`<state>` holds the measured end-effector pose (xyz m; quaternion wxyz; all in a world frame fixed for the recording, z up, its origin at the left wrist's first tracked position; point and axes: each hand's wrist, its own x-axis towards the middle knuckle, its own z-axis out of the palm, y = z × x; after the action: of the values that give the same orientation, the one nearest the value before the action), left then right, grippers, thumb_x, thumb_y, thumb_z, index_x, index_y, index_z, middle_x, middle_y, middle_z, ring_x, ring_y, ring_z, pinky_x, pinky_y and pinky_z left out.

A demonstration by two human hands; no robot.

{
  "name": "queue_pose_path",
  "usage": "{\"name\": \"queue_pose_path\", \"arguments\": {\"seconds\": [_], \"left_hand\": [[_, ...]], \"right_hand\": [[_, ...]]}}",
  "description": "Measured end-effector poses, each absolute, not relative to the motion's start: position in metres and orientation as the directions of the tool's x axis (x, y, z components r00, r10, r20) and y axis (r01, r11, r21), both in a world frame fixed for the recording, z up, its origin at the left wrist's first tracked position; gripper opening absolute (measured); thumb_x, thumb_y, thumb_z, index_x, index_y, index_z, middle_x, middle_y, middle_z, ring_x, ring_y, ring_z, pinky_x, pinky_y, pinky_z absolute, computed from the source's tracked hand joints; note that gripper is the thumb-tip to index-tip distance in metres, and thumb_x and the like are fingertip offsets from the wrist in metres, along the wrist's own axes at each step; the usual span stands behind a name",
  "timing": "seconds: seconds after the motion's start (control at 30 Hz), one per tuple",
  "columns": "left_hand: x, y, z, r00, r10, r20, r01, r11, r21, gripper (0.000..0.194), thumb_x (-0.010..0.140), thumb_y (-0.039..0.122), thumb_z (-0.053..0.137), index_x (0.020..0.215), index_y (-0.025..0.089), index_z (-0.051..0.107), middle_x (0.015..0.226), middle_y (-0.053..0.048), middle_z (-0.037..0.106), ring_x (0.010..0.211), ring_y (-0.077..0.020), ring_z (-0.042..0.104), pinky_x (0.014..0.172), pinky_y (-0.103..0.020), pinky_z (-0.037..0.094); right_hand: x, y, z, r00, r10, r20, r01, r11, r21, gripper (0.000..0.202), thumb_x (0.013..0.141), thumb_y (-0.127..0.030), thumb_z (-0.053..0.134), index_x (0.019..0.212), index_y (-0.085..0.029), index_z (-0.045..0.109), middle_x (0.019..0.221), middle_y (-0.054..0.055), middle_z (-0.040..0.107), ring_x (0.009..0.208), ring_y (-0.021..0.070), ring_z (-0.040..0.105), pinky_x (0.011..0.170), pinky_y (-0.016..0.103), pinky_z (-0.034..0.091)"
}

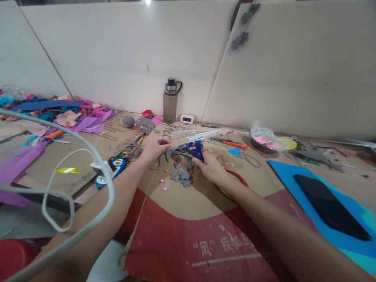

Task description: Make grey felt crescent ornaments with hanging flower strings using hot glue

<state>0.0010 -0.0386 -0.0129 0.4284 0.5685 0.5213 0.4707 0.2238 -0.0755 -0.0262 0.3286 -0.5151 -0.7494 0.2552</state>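
Observation:
My right hand (210, 166) is wrapped round the handle of a blue glue gun (192, 149), whose nozzle points left. Just left of the nozzle, my left hand (156, 150) is closed in a pinch; a tiny orange spot shows at its fingertips, too small to name. A curved grey piece (170, 153) lies beside the nozzle. Below the hands, several grey flower-shaped pieces (182, 177) rest on the cardboard (199, 199). Small pink balls (165, 188) lie to their left.
A bottle (170, 102) and a small white clock (187, 118) stand by the wall. Coloured scraps (67, 115) and a power strip (113, 174) are left, with a white cable (110, 192) looping across. A black phone (331, 205) lies right; a bowl (264, 145) stands behind.

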Motion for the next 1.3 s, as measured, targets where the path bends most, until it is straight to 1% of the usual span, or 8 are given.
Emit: {"name": "queue_pose_path", "arguments": {"seconds": [0.17, 0.3, 0.53, 0.83, 1.1, 1.3], "left_hand": [[0.0028, -0.0391, -0.0125, 0.007, 0.998, 0.057, 0.161, -0.057, 0.985, 0.028, 0.057, 0.032, 0.075, 0.075, 0.013, 0.064, 0.053, 0.004, 0.054, 0.048, -0.0064, 0.041, 0.048, -0.021, 0.032], [0.0017, -0.0371, -0.0146, 0.030, 0.998, 0.056, 0.160, -0.060, 0.985, 0.028, 0.058, 0.032, 0.074, 0.075, 0.012, 0.064, 0.056, 0.003, 0.055, 0.048, -0.0059, 0.041, 0.047, -0.020, 0.030], [0.0007, -0.0369, -0.0144, 0.029, 0.998, 0.053, 0.207, -0.058, 0.977, 0.032, 0.058, 0.037, 0.075, 0.076, 0.013, 0.064, 0.057, 0.002, 0.057, 0.049, -0.0071, 0.043, 0.047, -0.021, 0.031], [0.0009, -0.0365, -0.0154, 0.039, 0.998, 0.053, 0.210, -0.060, 0.976, 0.028, 0.060, 0.033, 0.073, 0.075, 0.013, 0.063, 0.054, 0.004, 0.053, 0.046, -0.0054, 0.040, 0.045, -0.020, 0.028], [0.0009, -0.0345, -0.0175, 0.031, 0.998, 0.049, 0.203, -0.054, 0.978, 0.030, 0.057, 0.035, 0.076, 0.074, 0.014, 0.064, 0.055, 0.002, 0.057, 0.048, -0.0075, 0.044, 0.048, -0.021, 0.034], [0.0003, -0.0344, -0.0176, 0.040, 0.998, 0.056, 0.202, -0.063, 0.977, 0.027, 0.058, 0.034, 0.076, 0.072, 0.013, 0.064, 0.057, 0.002, 0.058, 0.050, -0.0075, 0.046, 0.048, -0.021, 0.035]], "right_hand": [[0.2236, -0.0742, -0.0285, -0.262, 0.937, 0.233, 0.598, 0.346, -0.723, 0.040, 0.085, -0.028, 0.049, 0.123, -0.017, 0.050, 0.116, 0.012, 0.061, 0.107, 0.0257, 0.056, 0.095, 0.043, 0.041], [0.2230, -0.0738, -0.0284, -0.260, 0.941, 0.218, 0.603, 0.334, -0.724, 0.039, 0.084, -0.028, 0.049, 0.121, -0.017, 0.051, 0.113, 0.013, 0.063, 0.103, 0.0258, 0.057, 0.093, 0.043, 0.042], [0.2215, -0.0735, -0.0273, -0.258, 0.939, 0.229, 0.609, 0.342, -0.716, 0.037, 0.083, -0.027, 0.050, 0.118, -0.016, 0.053, 0.110, 0.013, 0.064, 0.100, 0.0260, 0.058, 0.091, 0.043, 0.043], [0.2203, -0.0736, -0.0277, -0.251, 0.948, 0.198, 0.623, 0.314, -0.717, 0.040, 0.084, -0.027, 0.050, 0.122, -0.015, 0.051, 0.112, 0.013, 0.064, 0.101, 0.0257, 0.059, 0.091, 0.042, 0.043], [0.2189, -0.0737, -0.0259, -0.240, 0.955, 0.172, 0.643, 0.289, -0.709, 0.039, 0.084, -0.028, 0.050, 0.121, -0.015, 0.052, 0.111, 0.013, 0.064, 0.100, 0.0254, 0.058, 0.091, 0.041, 0.043], [0.2189, -0.0731, -0.0264, -0.244, 0.955, 0.171, 0.662, 0.293, -0.690, 0.036, 0.085, -0.028, 0.049, 0.119, -0.015, 0.053, 0.110, 0.013, 0.064, 0.101, 0.0255, 0.059, 0.091, 0.040, 0.042]]}}
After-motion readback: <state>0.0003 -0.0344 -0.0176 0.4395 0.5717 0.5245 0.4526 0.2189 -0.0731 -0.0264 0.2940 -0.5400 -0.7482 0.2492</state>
